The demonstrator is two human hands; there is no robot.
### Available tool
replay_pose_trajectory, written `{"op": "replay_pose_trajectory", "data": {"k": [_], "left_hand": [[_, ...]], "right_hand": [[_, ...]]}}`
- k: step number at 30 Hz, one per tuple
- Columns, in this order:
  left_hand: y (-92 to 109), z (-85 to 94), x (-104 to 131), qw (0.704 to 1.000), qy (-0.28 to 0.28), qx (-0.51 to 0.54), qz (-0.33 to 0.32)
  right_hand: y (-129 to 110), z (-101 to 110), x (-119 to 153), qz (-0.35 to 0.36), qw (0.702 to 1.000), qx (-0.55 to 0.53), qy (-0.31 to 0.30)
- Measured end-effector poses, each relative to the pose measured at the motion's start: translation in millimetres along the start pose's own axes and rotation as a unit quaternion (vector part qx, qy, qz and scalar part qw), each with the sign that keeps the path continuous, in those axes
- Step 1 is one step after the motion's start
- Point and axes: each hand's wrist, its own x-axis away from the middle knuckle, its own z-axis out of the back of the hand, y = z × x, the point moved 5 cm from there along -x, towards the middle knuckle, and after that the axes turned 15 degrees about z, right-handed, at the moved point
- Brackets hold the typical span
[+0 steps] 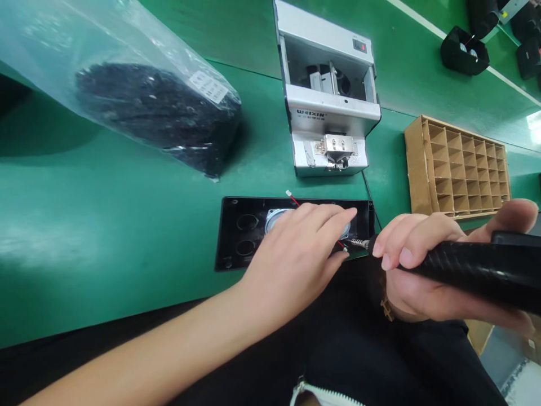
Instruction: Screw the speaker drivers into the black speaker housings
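Observation:
A black rectangular speaker panel (258, 256) lies near the front edge of the green table, with round openings at its left end. My left hand (302, 242) rests over its middle, fingers stretched out and thumb apart, partly covering a silver-rimmed speaker driver (274, 217). A red wire with a white connector (288, 193) sticks out above the hand, and another red wire end shows by the thumb. My right hand (422, 254) is wrapped round a black electric screwdriver (473, 268). Its bit points left, low over the panel's right part; whether it touches a screw is too small to tell.
Behind the panel stands a silver WEIXIN screw feeder (332, 107). A clear plastic bag (160, 107) of black parts lies at the left. At the right is a divided cardboard box (416, 169); black speaker housings (464, 51) stand farther back.

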Motion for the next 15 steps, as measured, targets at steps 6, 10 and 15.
{"op": "replay_pose_trajectory", "data": {"k": [6, 10, 15], "left_hand": [[-15.3, 1.8, -7.1, 0.996, -0.052, -0.060, -0.039], [-18.3, -2.0, -7.8, 0.993, -0.061, -0.097, -0.033], [-11.9, -5.2, -10.3, 0.987, -0.079, -0.138, -0.014]], "right_hand": [[20.7, 13.4, -3.6, 0.024, 0.999, 0.023, 0.019], [31.9, 13.1, 0.5, 0.187, 0.980, -0.003, 0.063], [45.8, 7.4, 1.5, 0.240, 0.969, -0.034, 0.043]]}}
